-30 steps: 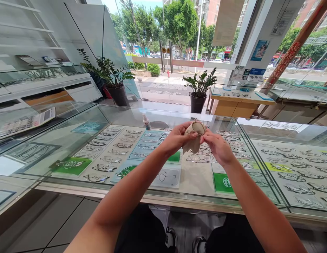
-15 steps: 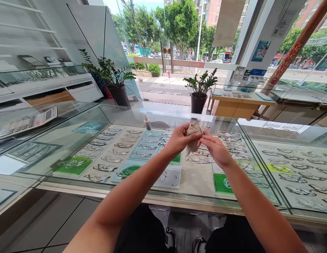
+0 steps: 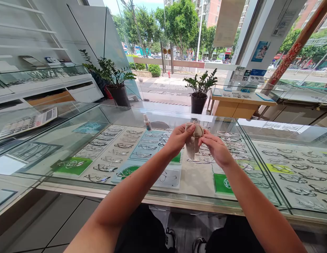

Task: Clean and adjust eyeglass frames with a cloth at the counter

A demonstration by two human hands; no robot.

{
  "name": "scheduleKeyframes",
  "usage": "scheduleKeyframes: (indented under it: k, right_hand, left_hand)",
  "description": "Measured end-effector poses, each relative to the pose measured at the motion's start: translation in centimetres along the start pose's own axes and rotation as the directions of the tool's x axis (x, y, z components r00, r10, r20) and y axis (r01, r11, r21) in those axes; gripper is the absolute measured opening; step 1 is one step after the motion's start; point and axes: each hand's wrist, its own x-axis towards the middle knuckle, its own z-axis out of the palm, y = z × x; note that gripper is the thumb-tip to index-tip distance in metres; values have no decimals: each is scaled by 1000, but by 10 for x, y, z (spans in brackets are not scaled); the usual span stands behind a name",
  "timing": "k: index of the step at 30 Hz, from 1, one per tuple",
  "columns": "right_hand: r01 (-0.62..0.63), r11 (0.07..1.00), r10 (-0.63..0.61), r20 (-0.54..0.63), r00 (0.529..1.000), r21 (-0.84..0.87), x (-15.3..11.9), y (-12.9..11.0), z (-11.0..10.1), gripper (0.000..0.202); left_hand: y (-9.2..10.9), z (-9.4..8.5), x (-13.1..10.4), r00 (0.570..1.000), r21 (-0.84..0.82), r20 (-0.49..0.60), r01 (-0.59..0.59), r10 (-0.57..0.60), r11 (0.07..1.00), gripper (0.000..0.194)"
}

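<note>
Above the glass counter, my left hand (image 3: 179, 138) pinches a beige cleaning cloth (image 3: 190, 149), whose lower end hangs down below my fingers. Thin-rimmed eyeglasses (image 3: 200, 131) are between my hands, with the cloth against a lens. My right hand (image 3: 214, 147) grips the eyeglasses at the near right side; its fingertips are pressed together there. Part of the frame is hidden by the cloth and fingers. A small spray bottle (image 3: 147, 122) stands on the counter top, left of my hands.
Rows of eyeglasses (image 3: 123, 145) lie inside the glass display counter (image 3: 195, 191) beneath my arms. A calculator (image 3: 34, 121) is at the left. Potted plants (image 3: 198, 103) stand beyond the counter, and another display table (image 3: 231, 105) is at the back right.
My left fingers have shifted on the cloth, and it now hangs lower and more open. More of the eyeglass rim shows. My right hand has barely moved.
</note>
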Motion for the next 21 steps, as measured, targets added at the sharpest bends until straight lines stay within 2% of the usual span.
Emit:
scheduleKeyframes:
  k: [3, 6, 13, 21]
  right_hand:
    - [-15, 1000, 16, -24, 1000, 23, 1, 0, -1, 28]
    - [-23, 999, 23, -25, 999, 25, 1, -1, -1, 29]
    - [33, 991, -26, 51, 998, -132, -1, -2, 1, 31]
    - [28, 995, -25, 36, 999, -98, -1, -3, 4, 30]
  left_hand:
    - [0, -3, 1, 999, -44, 30, 37, -35, 998, 48]
    - [1, -2, 1, 999, -50, 14, 45, -44, 998, 46]
    - [2, 0, -2, 994, -1, -41, 98, -98, 995, 47]
    - [7, 4, -2, 989, -11, -73, 130, -130, 991, 46]
